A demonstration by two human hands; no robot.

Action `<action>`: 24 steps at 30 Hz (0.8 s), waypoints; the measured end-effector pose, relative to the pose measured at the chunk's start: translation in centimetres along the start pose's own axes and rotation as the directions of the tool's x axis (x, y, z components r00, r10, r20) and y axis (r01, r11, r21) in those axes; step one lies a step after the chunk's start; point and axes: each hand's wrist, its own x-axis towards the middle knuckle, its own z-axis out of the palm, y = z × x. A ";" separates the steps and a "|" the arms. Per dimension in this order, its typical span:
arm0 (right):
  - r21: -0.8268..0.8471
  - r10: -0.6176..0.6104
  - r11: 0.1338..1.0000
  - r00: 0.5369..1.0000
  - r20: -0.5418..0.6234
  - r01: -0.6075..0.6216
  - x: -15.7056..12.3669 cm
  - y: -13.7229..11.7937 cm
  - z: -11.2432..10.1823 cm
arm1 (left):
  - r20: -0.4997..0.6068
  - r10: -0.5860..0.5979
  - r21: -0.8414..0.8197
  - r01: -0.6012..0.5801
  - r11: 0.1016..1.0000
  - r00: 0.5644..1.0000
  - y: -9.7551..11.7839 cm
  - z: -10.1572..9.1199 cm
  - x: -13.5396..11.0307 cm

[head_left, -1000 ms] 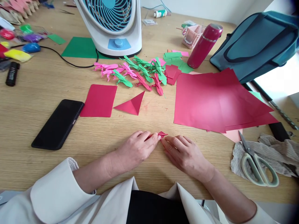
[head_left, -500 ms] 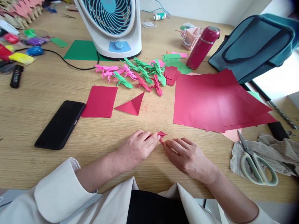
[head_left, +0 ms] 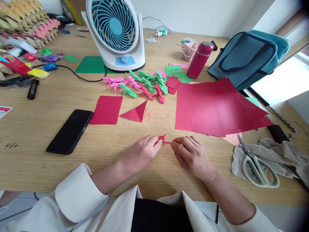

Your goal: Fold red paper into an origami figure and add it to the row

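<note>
Between my hands is a small red folded paper piece point(head_left: 162, 138) with pointed tips. My left hand point(head_left: 144, 152) pinches its body, so part of it is hidden under the fingers. A thin strip of the same piece reaches right, and the thumb and fingertips of my right hand point(head_left: 191, 156) are closed on its end. Just beyond lies a red creased paper triangle point(head_left: 137, 112), beside a stack of red paper squares point(head_left: 107, 110). Farther back, several folded figures point(head_left: 142, 83) in pink, green and red lie in a loose heap.
A black phone point(head_left: 70, 131) lies at left. Large red sheets point(head_left: 205, 108) spread at right, near scissors point(head_left: 259, 166) on a crumpled cloth point(head_left: 238, 159). A fan point(head_left: 123, 62), a red flask point(head_left: 200, 59) and a teal bag point(head_left: 251, 58) stand at the back.
The thin strip, which pointed down toward my right hand, now points straight right. My right hand has shifted its hold slightly upward. The view has tilted up and turned a little left.
</note>
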 end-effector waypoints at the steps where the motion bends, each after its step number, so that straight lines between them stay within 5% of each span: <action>1: 0.017 0.008 1.000 1.000 0.009 -0.008 0.0 -0.1 0.2 | 0.000 -0.036 -0.009 0.036 0.999 0.999 0.4 0.1 0.2; 8: 0.124 0.004 0.992 0.997 0.083 -0.014 0.2 -0.5 1.2 | 0.047 -0.196 -0.129 0.200 0.971 0.979 2.0 0.1 0.9; 13: 0.160 0.022 0.986 0.997 0.075 -0.034 0.0 0.5 1.3 | 0.040 -0.059 -0.234 0.067 0.970 0.997 0.8 -0.4 0.1; 17: 0.184 0.004 0.983 0.994 0.107 -0.024 -0.1 0.8 0.9 | -0.003 0.084 -0.150 -0.084 0.985 0.996 0.5 -0.5 -0.5; 24: 0.085 -0.035 0.996 0.983 0.180 0.020 -0.1 0.1 -0.2 | 0.043 0.069 -0.117 -0.064 0.991 0.997 0.8 -0.5 -0.5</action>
